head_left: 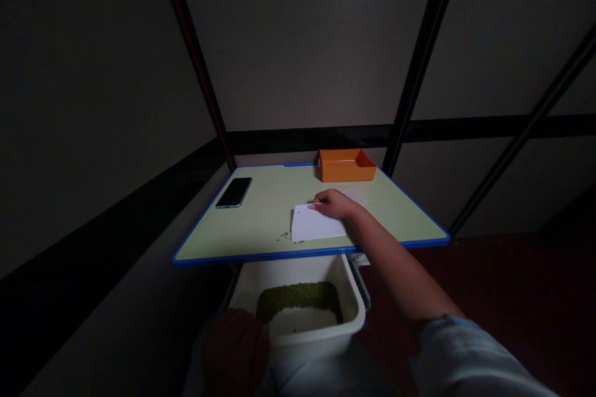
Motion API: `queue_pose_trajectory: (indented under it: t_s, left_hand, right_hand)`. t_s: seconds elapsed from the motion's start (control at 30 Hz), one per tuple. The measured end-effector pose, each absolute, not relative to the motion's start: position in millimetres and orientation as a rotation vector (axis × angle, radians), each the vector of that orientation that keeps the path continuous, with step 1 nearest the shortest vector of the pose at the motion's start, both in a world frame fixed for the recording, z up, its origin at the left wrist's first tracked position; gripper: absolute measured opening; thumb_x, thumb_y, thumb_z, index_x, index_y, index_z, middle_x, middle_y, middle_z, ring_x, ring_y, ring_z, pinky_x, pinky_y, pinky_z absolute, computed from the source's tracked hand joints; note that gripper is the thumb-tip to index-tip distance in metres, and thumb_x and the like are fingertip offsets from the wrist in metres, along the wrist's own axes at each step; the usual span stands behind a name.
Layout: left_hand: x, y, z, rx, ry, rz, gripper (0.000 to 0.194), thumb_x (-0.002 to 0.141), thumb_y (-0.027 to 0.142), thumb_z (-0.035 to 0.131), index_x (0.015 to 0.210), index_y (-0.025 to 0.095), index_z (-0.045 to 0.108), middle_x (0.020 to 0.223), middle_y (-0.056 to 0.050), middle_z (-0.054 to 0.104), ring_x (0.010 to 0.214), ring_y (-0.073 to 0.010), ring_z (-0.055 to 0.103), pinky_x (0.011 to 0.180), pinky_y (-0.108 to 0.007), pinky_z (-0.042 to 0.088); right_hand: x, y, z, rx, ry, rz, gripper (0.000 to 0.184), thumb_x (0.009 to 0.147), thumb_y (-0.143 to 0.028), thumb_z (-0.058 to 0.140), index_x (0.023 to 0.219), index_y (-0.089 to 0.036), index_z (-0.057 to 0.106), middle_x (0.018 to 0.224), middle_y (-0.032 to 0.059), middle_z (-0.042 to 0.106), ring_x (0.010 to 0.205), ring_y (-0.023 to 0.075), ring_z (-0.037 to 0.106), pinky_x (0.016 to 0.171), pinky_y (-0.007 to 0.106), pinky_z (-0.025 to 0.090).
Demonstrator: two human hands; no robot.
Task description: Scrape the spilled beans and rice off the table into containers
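Observation:
My right hand [334, 203] reaches over the table and pinches the upper edge of a white plastic scraper [314, 223], a thin flat piece lying low over the tabletop near its front edge. Small dark green beans [284, 236] are scattered by the scraper's left and lower edges. Below the table edge is a white plastic bin [356, 316] with a layer of green beans [298, 294] in it; part of its pale bottom shows. In deep shadow, my left hand [237, 347] is closed at the bin's near left corner, apparently gripping the rim.
The pale green table [265, 192] has a blue edge. A phone [234, 192] with a dark screen lies at its left side. An orange open box [347, 166] stands at the back right. Grey wall panels with dark strips rise behind the table.

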State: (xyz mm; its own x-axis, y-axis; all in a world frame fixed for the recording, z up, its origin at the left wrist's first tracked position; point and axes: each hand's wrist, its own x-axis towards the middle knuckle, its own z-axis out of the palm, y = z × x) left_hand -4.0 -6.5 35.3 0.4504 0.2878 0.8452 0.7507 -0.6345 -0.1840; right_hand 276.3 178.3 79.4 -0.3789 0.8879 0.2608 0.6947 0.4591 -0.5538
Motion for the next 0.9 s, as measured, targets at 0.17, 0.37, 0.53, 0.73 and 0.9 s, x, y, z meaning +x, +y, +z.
queue_pose_trajectory:
  t_s: [0.17,0.37,0.53,0.73,0.9]
  left_hand:
    - [-5.8,-7.0,32.3,-2.154,-0.889,-1.095,0.019,0.074,0.014,0.044,0.058,0.019,0.051,0.053,-0.002,0.055,0.056,-0.0149,0.053,0.06,-0.031,0.043]
    - [-6.0,-5.8,30.9,-2.162,-0.893,-1.087,0.02,0.075,0.014,0.042,0.056,0.019,0.049,0.05,-0.001,0.052,0.053,-0.0144,0.051,0.057,-0.031,0.042]
    - [-4.0,-6.0,33.3,-2.183,-0.902,-1.114,0.021,0.074,0.013,0.042,0.055,0.02,0.046,0.048,0.0,0.049,0.051,-0.0142,0.049,0.054,-0.03,0.04]
    - [-2.9,-6.6,36.2,-2.182,-0.894,-1.117,0.019,0.074,0.014,0.042,0.056,0.02,0.047,0.048,0.0,0.05,0.051,-0.0142,0.051,0.055,-0.03,0.042]
    - [-3.6,-7.3,37.7,-2.183,-0.911,-1.085,0.02,0.074,0.014,0.043,0.056,0.02,0.048,0.049,0.0,0.053,0.052,-0.0136,0.052,0.055,-0.03,0.043]
  right_hand:
    - [276.4,177.7,80.7,-1.349,-2.165,0.412,0.026,0.075,-0.035,0.05,0.062,-0.014,0.056,0.054,-0.0021,0.047,0.053,0.0086,0.04,0.051,0.022,0.026]
    - [276.4,177.6,82.5,-1.375,-2.178,0.33,0.027,0.076,-0.034,0.05,0.058,-0.014,0.053,0.052,-0.0025,0.044,0.051,0.0082,0.036,0.05,0.022,0.024]
    - [271.6,175.2,82.7,-1.399,-2.177,0.341,0.026,0.076,-0.035,0.05,0.062,-0.014,0.055,0.053,-0.0023,0.046,0.051,0.0082,0.037,0.05,0.022,0.024]
    - [270.4,174.2,82.8,-1.365,-2.2,0.373,0.027,0.077,-0.036,0.05,0.063,-0.014,0.055,0.054,-0.0022,0.046,0.052,0.0083,0.038,0.051,0.022,0.025]
    - [269.6,173.6,80.8,-1.32,-2.206,0.464,0.025,0.076,-0.035,0.052,0.065,-0.013,0.056,0.056,-0.0013,0.049,0.053,0.0083,0.04,0.051,0.022,0.027]
